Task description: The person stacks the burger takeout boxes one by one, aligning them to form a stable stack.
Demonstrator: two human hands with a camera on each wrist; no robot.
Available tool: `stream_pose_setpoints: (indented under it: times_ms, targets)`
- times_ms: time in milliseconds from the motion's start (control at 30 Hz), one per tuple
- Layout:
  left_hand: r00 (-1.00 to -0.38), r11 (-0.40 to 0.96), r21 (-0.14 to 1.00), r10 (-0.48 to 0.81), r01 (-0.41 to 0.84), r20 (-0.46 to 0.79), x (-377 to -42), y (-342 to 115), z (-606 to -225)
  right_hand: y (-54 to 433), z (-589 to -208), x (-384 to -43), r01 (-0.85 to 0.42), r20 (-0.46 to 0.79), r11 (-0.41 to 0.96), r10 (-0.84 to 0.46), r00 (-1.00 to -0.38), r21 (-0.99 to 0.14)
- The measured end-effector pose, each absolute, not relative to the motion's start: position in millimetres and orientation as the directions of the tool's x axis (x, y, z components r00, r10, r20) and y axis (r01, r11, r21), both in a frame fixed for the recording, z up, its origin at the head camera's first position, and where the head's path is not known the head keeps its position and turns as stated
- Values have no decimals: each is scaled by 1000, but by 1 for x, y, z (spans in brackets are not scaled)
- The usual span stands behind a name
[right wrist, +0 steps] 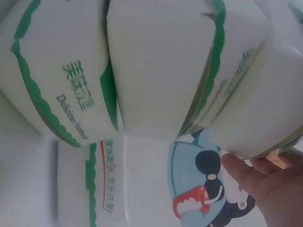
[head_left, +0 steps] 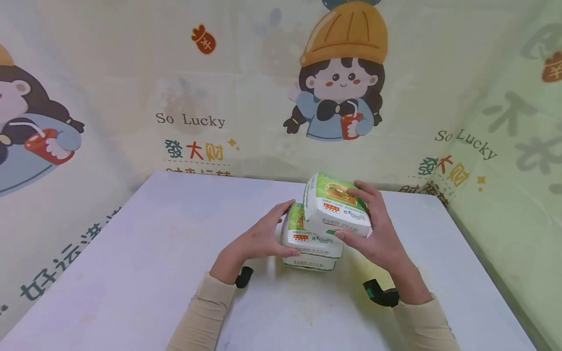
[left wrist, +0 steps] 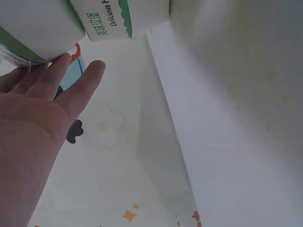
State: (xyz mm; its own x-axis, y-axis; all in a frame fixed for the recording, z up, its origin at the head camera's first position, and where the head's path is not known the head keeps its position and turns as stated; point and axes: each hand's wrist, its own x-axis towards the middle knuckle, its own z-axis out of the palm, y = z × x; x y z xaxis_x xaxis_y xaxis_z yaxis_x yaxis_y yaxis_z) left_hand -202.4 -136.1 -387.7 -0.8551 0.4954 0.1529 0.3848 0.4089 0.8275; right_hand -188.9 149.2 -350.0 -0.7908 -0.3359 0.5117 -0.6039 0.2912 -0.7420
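My right hand (head_left: 379, 234) grips a white and green burger box (head_left: 325, 207) by its right side, fingers at the top edge and thumb near the lower front. That box is tilted, high over the right part of a second burger box (head_left: 309, 239). My left hand (head_left: 259, 239) holds the second box from its left side, thumb at the front. Below it, a third burger box (head_left: 309, 263) shows only its front. In the left wrist view the fingers (left wrist: 45, 78) lie against a box. The right wrist view shows several boxes close together, one behind (right wrist: 109, 184).
The white table (head_left: 131, 273) extends around the boxes on every side. A printed cloth (head_left: 259, 97) with cartoon figures and lettering hangs behind the table and along its sides. Black straps (head_left: 382, 295) sit at both wrists.
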Motion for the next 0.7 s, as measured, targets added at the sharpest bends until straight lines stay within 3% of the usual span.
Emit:
stream_pose_setpoints:
  times_ms: [200, 700]
  targets:
    - [-843, 375, 840, 511, 393, 166, -202, -135, -387, 138, -352, -186, -601, 504, 236, -363, -783, -764]
    - [-841, 323, 874, 517, 362, 157, -203, -133, -391, 135, -355, -182, -651, 487, 370, -448, -750, -663]
